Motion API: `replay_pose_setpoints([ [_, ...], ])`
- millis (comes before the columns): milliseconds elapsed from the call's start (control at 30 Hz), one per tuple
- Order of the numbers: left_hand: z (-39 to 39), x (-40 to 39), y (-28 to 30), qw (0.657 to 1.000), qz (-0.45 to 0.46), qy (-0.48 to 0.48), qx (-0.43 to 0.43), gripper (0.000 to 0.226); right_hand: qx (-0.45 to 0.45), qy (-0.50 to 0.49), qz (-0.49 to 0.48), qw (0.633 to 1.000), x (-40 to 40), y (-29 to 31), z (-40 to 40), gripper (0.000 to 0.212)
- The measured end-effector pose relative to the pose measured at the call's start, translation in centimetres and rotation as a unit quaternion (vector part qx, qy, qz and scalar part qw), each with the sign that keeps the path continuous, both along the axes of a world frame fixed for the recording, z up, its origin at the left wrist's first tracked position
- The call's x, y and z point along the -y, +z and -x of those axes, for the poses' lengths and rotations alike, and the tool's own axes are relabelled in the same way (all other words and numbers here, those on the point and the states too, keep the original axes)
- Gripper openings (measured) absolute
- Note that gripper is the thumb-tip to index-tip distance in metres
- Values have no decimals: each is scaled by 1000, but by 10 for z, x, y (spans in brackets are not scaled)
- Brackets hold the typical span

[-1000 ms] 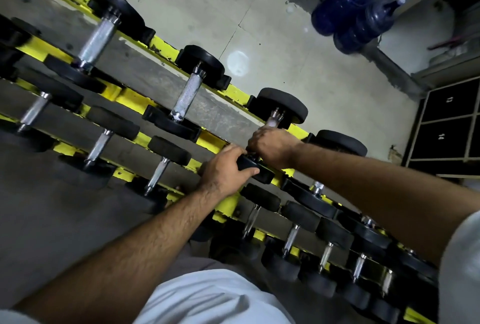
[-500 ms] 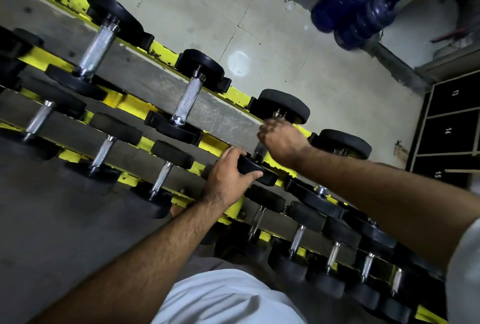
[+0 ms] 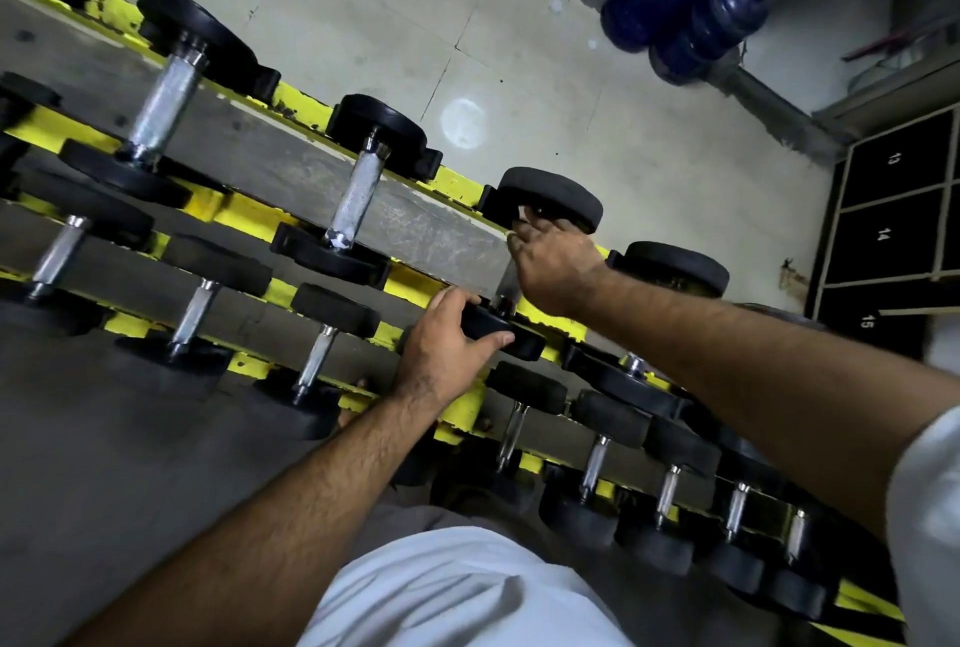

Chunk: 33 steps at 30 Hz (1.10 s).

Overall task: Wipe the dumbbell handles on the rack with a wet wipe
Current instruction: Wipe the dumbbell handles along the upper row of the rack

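Note:
A yellow and grey rack [image 3: 249, 210] holds rows of black dumbbells with chrome handles. My left hand [image 3: 447, 350] grips the near black head [image 3: 498, 329] of the third dumbbell in the top row. My right hand [image 3: 556, 262] is curled round the far end of that dumbbell's handle [image 3: 506, 283], just under its far head [image 3: 550, 197]. A small white bit of wet wipe [image 3: 521, 213] shows at my fingertips. Most of the handle is hidden by my right hand.
Two more top-row dumbbells [image 3: 358, 189] lie to the left, another [image 3: 675, 267] to the right. A lower row of smaller dumbbells [image 3: 317, 360] runs below. Two blue water jugs [image 3: 691, 2] lie on the floor beyond. Dark numbered lockers [image 3: 883, 236] stand at right.
My right hand has slid up the handle from its near end to the far head. My left hand has kept its hold on the near head.

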<state>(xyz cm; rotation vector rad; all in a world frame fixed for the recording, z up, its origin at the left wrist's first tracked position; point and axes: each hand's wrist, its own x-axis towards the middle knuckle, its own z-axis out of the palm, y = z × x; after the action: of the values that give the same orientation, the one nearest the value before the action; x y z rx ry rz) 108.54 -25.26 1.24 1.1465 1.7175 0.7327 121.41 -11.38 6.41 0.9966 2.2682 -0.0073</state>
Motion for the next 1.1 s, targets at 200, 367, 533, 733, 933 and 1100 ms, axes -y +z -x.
replay_pose_setpoints([
  [200, 0, -2, 1, 1000, 7, 1, -3, 51, -79, 60, 37, 994, 4, -8, -30, 50],
  [367, 2, -3, 0, 1000, 11, 0, -1, 50, -124, 107, 78, 983, 24, -27, -38, 52],
  [533, 5, -3, 0, 1000, 14, -4, 5, 51, -146, 134, 57, 979, 7, -26, -55, 57],
  [733, 8, -6, -4, 1000, 13, -10, 7, 48, -182, 174, 135, 958, 24, -33, -50, 51],
  [933, 10, -6, -3, 1000, 12, -15, 13, 48, -210, 46, 16, 977, 13, -39, -57, 57],
  [1100, 8, -5, -8, 1000, -5, -13, 8, 47, -206, 166, 61, 962, 19, -36, -55, 47],
])
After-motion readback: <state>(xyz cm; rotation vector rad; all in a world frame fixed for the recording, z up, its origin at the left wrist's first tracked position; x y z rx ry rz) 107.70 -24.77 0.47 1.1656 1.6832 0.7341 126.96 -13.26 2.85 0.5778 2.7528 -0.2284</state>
